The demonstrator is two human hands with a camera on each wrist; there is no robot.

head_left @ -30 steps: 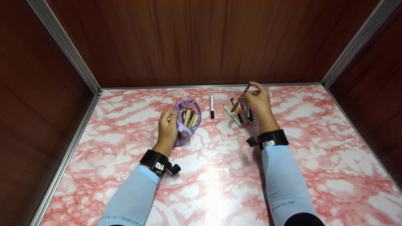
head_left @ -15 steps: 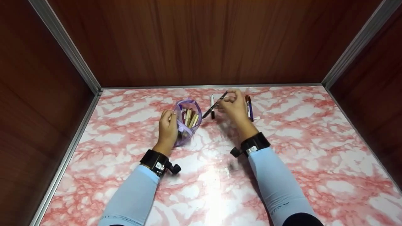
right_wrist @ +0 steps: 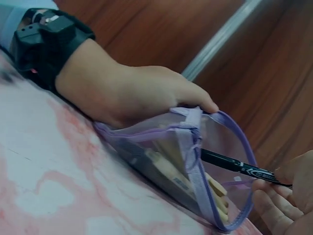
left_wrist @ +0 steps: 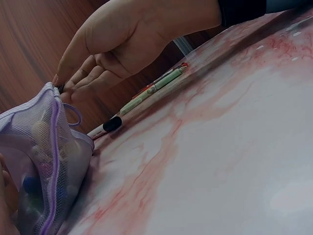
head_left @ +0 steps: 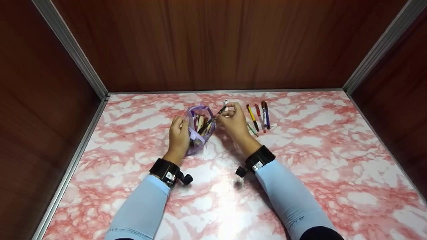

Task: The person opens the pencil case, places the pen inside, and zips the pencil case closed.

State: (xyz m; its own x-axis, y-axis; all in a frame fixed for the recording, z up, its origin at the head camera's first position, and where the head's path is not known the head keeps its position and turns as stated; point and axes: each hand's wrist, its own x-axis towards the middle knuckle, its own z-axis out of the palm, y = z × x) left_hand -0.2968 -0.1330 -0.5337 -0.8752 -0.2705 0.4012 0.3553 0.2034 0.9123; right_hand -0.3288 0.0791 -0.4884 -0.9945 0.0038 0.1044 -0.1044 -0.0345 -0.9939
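My left hand (head_left: 178, 133) grips the near-left side of a purple mesh pencil pouch (head_left: 192, 136), whose mouth stands open with several pens and markers inside. My right hand (head_left: 233, 123) pinches a black marker (head_left: 210, 121) near its upper end. The marker slants down to the left, and its lower part is inside the pouch's mouth. In the right wrist view the black marker (right_wrist: 230, 163) shows white print, and pale markers (right_wrist: 168, 171) show through the mesh. In the left wrist view only a bit of my left hand (left_wrist: 7, 205) appears at the edge.
Right of the pouch lie a yellow and black pen (head_left: 252, 117), a red-topped clear pen (head_left: 258, 110), a light green pen (head_left: 252, 129) and brown and blue markers (head_left: 268, 116). A white marker (head_left: 226, 102) is partly behind my right hand. Wood panels (head_left: 213, 46) enclose the marbled table (head_left: 300, 166).
My right hand has carried the black marker left, from above the loose pens to the pouch, and its lower end has entered the mouth. My left hand keeps its place on the pouch.
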